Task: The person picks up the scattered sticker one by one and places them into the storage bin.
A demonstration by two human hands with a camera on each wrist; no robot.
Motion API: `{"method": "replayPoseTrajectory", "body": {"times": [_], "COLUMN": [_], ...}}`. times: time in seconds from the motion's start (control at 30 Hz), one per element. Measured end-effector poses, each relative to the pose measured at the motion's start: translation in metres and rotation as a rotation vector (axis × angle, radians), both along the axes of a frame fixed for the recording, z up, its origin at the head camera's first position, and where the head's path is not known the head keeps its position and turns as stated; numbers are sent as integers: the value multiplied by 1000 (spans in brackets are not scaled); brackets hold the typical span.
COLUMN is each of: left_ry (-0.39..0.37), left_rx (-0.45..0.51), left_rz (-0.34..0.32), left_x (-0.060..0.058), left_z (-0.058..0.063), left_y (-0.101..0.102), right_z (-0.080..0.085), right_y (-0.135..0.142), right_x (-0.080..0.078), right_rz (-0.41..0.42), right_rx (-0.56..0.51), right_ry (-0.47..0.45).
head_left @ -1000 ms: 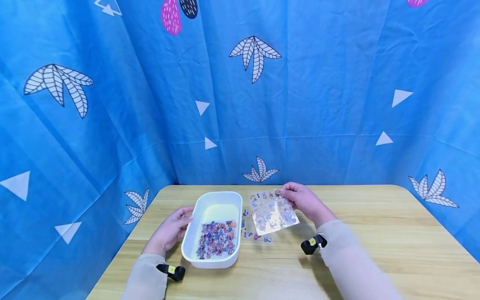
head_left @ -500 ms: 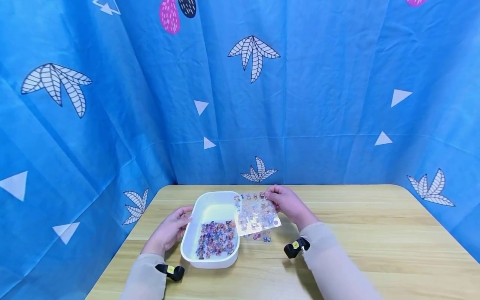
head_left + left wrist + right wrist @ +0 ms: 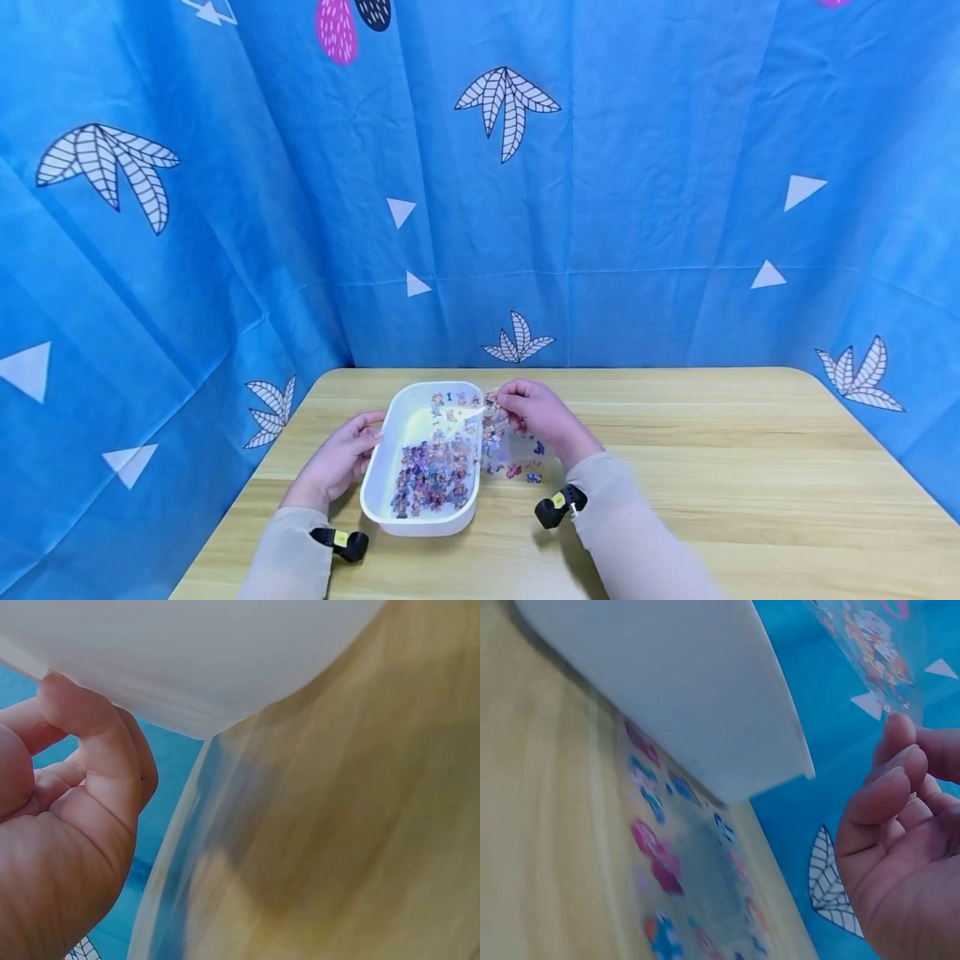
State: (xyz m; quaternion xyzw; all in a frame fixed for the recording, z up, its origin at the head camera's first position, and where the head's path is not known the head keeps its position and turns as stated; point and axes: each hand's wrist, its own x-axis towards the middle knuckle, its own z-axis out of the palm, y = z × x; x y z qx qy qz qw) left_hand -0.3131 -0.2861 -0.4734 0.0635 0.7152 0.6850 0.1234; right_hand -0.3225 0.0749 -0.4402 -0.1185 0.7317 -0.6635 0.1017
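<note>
A white plastic tub [image 3: 423,527] stands on the table, with many small colourful cut-out stickers [image 3: 420,483] spread over its nearer half. My left hand [image 3: 337,462] holds the tub's left rim; the left wrist view shows curled fingers [image 3: 90,720] against its edge. Between thumb and fingertips, my right hand [image 3: 542,421] pinches the corner of a clear sticker sheet [image 3: 874,649]. That sheet hangs above the tub's right side, and stickers in the tub show through it. Another clear sticker sheet [image 3: 660,855] lies on the table, right of the tub and partly hidden.
The pale wooden table [image 3: 712,467] extends to the right of the hands. A blue patterned curtain [image 3: 637,208] hangs behind the table and along both sides. Black wrist cameras are strapped over both sleeves [image 3: 630,525].
My right hand has moved left, carrying the clear sticker sheet from above the table to over the tub. The left hand and the tub have stayed nearly still.
</note>
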Motion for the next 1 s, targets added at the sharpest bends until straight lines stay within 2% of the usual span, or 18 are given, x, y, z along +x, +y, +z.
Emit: {"method": "replayPoseTrajectory", "body": {"times": [0.23, 0.47, 0.67, 0.8, 1.0], "left_ry": [-2, 10, 5, -4, 5], "left_rx": [-5, -3, 4, 8, -1], "left_rz": [6, -11, -23, -16, -15], "left_x": [2, 1, -1, -3, -3], "left_z": [1, 2, 3, 3, 1], "left_y": [-1, 1, 3, 3, 1], "right_z": [-2, -2, -5, -4, -6], "right_y": [-13, -18, -22, -26, -30], "right_x": [2, 2, 8, 10, 11], "right_rz": [31, 35, 21, 24, 43], "right_rx": [-68, -69, -118, -169, -154], "right_ry": [-13, 0, -58, -66, -78]}}
